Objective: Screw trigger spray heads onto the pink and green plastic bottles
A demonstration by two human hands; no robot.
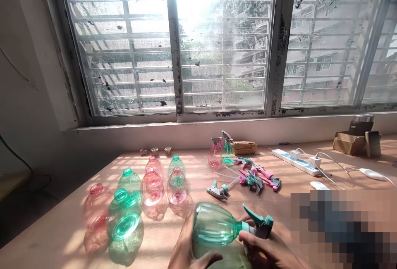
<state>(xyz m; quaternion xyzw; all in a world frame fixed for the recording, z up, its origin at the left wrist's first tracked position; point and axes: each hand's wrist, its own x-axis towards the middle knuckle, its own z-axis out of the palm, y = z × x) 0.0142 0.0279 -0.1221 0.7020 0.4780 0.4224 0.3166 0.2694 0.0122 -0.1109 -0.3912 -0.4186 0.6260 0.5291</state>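
Note:
A clear green spray bottle (214, 224) lies tilted on its side in front of me, its base to the left and its neck to the right. My left hand (189, 246) is wrapped around the base end. At the neck, my right hand (269, 248) grips the collar of the grey and teal trigger sprayer (260, 224), thumb on top. Some of its fingers are hidden below. Beyond my hands lies a loose grey and teal trigger sprayer (217, 189), beside a pile of pink, grey and teal trigger sprayers (252, 180).
Left stand several headless bottles, including a pink bottle (96, 203) and a green bottle (122, 209). Two bottles with sprayers, one pink (214, 156) and one green (228, 153), stand near the wall. Right are a power strip (296, 161), cables and a cardboard box (350, 141).

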